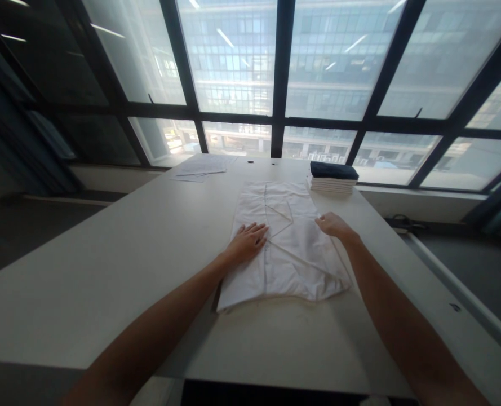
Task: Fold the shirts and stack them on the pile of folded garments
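A white garment (295,242) lies spread on the white table in front of me, with a long seam down it and a pocket-like outline near its middle. Creases and a diagonal fold line run across its lower right part. My left hand (248,242) rests flat on its left half, fingers stretched out and holding nothing. At the garment's right edge, my right hand (333,224) is closed, pinching the cloth between thumb and fingers.
A stack of folded white cloth (332,185) with a dark blue folded piece (333,170) on top stands at the table's far right. Loose white paper sheets (202,166) lie at the far left. Large windows (237,56) rise behind the table (119,270).
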`<action>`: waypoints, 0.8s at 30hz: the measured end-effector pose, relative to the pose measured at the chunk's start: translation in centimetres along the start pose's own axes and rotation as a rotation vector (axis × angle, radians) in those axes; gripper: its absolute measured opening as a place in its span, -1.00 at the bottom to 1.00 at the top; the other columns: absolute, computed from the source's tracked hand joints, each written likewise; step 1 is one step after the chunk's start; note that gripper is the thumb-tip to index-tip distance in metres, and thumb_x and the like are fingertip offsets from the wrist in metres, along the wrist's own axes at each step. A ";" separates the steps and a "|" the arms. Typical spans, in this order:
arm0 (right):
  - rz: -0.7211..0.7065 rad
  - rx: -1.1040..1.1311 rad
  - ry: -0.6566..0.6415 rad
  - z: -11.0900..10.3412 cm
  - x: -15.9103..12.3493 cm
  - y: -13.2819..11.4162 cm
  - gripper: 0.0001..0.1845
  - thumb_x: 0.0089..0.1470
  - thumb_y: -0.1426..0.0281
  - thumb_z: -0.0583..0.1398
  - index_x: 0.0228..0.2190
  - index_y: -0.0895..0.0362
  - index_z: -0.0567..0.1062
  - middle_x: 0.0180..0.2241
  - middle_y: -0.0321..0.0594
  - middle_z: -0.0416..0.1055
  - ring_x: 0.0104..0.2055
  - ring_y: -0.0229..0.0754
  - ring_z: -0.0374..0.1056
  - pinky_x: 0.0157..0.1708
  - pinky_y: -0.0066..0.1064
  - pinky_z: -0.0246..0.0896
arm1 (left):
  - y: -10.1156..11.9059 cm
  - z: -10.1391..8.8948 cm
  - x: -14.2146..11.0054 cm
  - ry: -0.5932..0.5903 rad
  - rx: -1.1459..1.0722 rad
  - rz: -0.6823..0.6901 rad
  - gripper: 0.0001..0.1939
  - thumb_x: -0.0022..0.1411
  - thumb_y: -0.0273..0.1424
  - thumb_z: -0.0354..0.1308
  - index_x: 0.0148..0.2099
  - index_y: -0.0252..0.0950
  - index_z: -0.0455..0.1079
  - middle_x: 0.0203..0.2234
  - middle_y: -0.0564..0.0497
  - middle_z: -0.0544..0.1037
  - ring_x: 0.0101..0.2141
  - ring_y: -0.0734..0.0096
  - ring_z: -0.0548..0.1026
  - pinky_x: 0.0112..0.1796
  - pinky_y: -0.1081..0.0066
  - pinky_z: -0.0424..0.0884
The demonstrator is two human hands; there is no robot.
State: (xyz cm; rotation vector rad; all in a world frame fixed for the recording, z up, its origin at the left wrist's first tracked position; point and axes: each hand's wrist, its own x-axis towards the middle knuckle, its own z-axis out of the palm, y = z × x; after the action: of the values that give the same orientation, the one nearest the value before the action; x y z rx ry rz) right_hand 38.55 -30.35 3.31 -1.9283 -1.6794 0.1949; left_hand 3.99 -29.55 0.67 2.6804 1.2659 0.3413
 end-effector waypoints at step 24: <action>-0.134 -0.288 -0.156 7.8 -4.6 -6.5 -0.40 0.38 0.21 0.00 0.35 0.14 0.29 0.42 0.07 0.10 0.46 0.08 -0.04 0.39 0.00 -0.18 | 2.7 -1.2 -0.1 0.164 -0.100 -0.211 -0.49 0.33 -0.39 0.15 0.31 -0.20 0.35 -0.10 -0.05 0.58 -0.10 0.23 0.55 -0.04 0.35 0.43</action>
State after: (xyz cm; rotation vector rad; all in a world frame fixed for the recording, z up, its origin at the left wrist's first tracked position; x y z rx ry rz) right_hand 28.37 -31.94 -1.00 -2.0387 -2.0268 0.0542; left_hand 5.58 -31.25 2.39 2.4498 1.5174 0.5878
